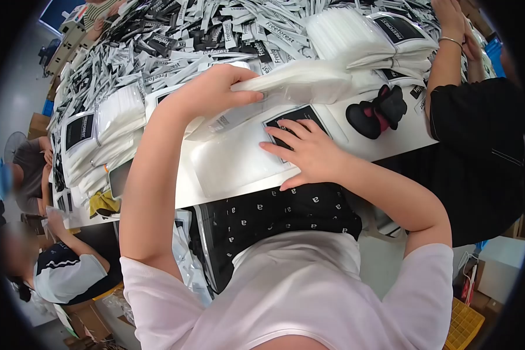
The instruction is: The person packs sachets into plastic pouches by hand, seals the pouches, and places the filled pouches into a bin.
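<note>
My left hand [224, 92] pinches the edge of a translucent white plastic bag [309, 79], which stretches off to the right above the table. My right hand [306, 149] lies with fingers spread on a flat clear bag [227, 166] with a black label, near the table's front edge. Just right of it sits a small black and red plush toy [378, 112]. Stacks of white bags with black labels stand at the left [114, 128] and at the upper right [356, 38].
A large heap of slim black and white printed packets [216, 35] covers the back of the table [391, 140]. Co-workers sit at the left [70, 262] and close on the right [472, 116]. A yellow cloth [104, 204] lies at the left edge.
</note>
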`<state>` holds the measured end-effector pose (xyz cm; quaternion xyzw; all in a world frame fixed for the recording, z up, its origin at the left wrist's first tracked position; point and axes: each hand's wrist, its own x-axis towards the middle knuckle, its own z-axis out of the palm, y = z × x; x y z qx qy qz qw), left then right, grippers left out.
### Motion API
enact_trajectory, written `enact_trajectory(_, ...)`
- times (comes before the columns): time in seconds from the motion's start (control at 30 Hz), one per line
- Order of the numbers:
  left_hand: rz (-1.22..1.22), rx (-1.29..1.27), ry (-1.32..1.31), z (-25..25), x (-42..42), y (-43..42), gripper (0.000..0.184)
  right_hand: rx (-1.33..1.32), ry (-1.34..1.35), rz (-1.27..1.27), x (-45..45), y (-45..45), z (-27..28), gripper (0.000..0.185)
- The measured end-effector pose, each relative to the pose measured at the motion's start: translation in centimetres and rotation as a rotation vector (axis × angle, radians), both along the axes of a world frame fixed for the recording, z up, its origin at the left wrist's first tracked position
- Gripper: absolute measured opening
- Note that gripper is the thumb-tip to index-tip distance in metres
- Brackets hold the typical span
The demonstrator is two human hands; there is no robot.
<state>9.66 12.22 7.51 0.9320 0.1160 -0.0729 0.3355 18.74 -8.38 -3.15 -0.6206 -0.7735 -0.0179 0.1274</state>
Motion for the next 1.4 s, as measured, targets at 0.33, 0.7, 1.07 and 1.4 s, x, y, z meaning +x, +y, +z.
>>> enact_trajectory(0.33,-0.096,0.165,0.063,0.4,1.6,0.2,0.034,-0.003,-0.380,-0.018,-2.5,1.8,-0.2,0.070)
enact_trajectory(0.7,-0.056,0.231,0.047,-0.6,1.8,-0.9,0.033,0.363,-0.023,0.012,0.2,-2.8,5.1,0.041)
enact_trajectory(1.07,0.058,0.244,-0.050,-0.8,0.2,-2.1,0.030,0.721,2.351,-0.785,-9.4,-5.6,1.7,0.046)
enact_trajectory(1.4,0.070,0.779,-0.343,-6.6,-4.1,-8.4,0.042,0.325,2.377,-0.735,-9.0,2.8,-0.6,0.047)
